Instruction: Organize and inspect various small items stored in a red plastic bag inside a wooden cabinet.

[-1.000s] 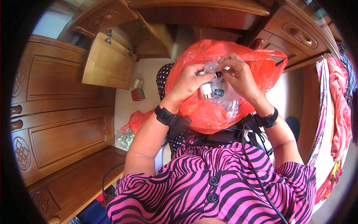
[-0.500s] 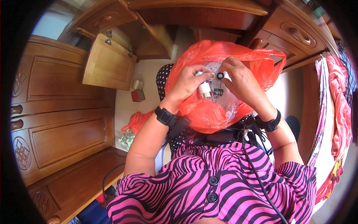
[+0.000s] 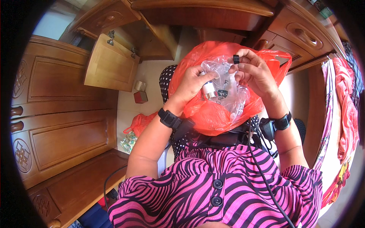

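My left hand (image 3: pixel 193 84) is closed around a small white-and-silver cylinder (image 3: pixel 208 90), its thumb also lying on a clear plastic bag (image 3: pixel 232 93) with dark printing. To the right, my right hand (image 3: pixel 255 71) pinches a small black ribbed cap-like piece (image 3: pixel 236 59) between thumb and fingers, raised above the clear bag. Both hands are over a red plastic bag (image 3: pixel 207 123) spread open in front of me. The clear bag rests inside the red one. What the cylinder is exactly, I cannot make out.
A cabinet door (image 3: pixel 110 64) stands open at the far left. A small red box (image 3: pixel 140 97) and a second red bag (image 3: pixel 140 124) lie on the floor at left. Wooden drawers (image 3: pixel 302 35) are at far right, cloths (image 3: pixel 344 110) hang at right. A black cable (image 3: pixel 262 174) crosses my front.
My right hand has moved up and right, away from the left hand, carrying the black piece. The left hand still holds the cylinder in nearly the same place.
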Available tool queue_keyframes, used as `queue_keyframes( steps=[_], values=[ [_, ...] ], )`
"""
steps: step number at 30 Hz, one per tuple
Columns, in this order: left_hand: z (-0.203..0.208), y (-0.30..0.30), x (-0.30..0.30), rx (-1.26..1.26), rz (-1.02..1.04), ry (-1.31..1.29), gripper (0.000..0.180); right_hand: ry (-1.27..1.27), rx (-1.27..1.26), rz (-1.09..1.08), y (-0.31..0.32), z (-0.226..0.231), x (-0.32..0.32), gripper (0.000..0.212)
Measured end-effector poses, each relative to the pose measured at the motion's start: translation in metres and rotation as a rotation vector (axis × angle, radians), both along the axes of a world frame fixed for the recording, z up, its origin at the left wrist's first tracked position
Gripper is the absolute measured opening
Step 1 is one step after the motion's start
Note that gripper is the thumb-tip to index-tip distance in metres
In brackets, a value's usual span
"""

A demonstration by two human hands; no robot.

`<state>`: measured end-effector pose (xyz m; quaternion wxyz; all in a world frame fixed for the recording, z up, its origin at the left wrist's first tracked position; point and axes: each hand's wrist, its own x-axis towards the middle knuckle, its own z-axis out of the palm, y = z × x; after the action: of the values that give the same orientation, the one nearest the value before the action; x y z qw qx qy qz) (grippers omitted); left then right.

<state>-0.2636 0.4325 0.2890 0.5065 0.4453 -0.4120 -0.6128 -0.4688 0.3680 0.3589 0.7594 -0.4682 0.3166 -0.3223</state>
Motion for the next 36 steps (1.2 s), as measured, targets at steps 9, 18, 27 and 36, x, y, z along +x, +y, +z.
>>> queue_keyframes(
  steps=[9,18,27,36],
  values=[
    [-0.002,0.001,0.008,0.002,-0.083,-0.034,0.020,0.343,-0.373,0.246,0.025,0.009,0.019,0.013],
    [-0.001,0.000,0.006,0.043,-0.096,-0.065,0.016,1.024,-1.149,0.144,0.025,-0.004,0.017,0.019],
    [0.003,0.001,0.003,0.014,-0.069,-0.010,0.016,0.794,-0.994,0.055,0.024,-0.008,0.029,0.020],
    [-0.002,0.003,0.005,-0.041,-0.054,-0.031,0.023,0.316,-0.371,-0.035,0.004,-0.031,0.018,0.008]
  ],
)
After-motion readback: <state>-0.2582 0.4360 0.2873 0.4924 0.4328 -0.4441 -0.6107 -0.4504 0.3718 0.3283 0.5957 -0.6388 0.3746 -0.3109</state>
